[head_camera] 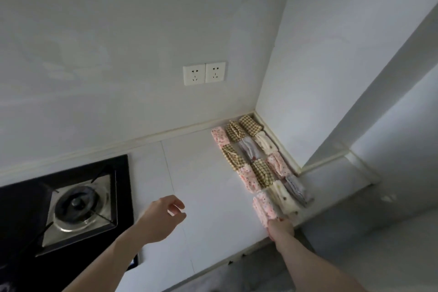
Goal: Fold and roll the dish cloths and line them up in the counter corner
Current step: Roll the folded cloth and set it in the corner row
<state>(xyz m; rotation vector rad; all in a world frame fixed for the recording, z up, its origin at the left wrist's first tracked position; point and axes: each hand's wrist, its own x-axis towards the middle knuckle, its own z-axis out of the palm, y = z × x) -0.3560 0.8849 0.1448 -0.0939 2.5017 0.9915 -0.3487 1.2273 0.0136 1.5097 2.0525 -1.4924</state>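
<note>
Head view, from left to right: at the lower left of the frame sits the gas hob (78, 206), set into the white bench (201, 173). Just right of it your left hand (163, 218) hovers above bare bench, fingers loosely curled around nothing, so that grip is empty. Above centre, two wall sockets (204, 73) mark the back wall. Right of centre the rolled dish cloths (256, 161) run in rows from the corner toward the front edge, touching one another. At the near end your right hand (280, 227) meets the pink floral roll (264, 208); its fingers are mostly hidden behind the roll, and whether they pinch it or only push cannot be told. The step in hand looks like seating this last roll in its row. To do it well, nudge it straight along the row until it touches the roll ahead, keep its loose end tucked underneath, and press lightly so the neighbours stay put. It lies near the front edge, so avoid dragging it toward you.
</note>
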